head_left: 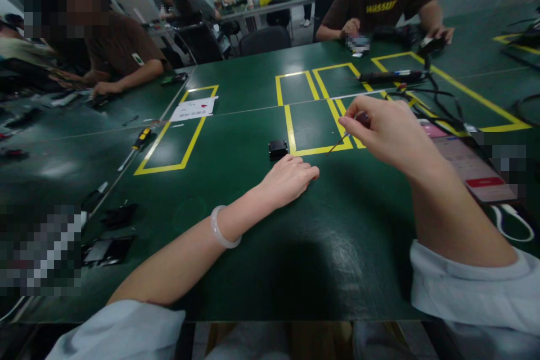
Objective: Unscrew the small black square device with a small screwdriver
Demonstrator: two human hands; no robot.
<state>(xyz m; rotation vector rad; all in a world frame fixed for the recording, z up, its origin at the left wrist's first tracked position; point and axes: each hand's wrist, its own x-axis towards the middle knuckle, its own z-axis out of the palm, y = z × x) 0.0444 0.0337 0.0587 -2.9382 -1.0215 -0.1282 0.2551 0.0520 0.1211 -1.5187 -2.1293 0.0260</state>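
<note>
Holding a thin screwdriver point(337, 143) in our right hand point(382, 129), we have the thumb and fingers closed together on its dark handle. Most of the handle is hidden in the grip, and the slim shaft comes out at the fingertips, to the left of the hand and lower in the view. Its long axis slants from upper right to lower left — the tip points down toward the green table point(253, 270), near the front edge of a yellow tape outline point(323, 151). We cannot tell whether the tip touches the surface.

Our left hand point(291, 180) rests palm down on the table, fingers curled close together, the fingertips toward the right; we cannot tell whether they close on anything. Just beyond its knuckles lies a small black block point(278, 150), its long axis running roughly left to right. We cannot tell whether hand and block touch. The screwdriver's tip is to the right of the block, a little apart from our left hand.

Beyond our right forearm lies a phone point(472, 166), its screen lit. Well to the left, a yellow-and-black screwdriver point(142, 138) lies with its shaft slanting toward us and leftward, near a white sheet point(194, 108).
</note>
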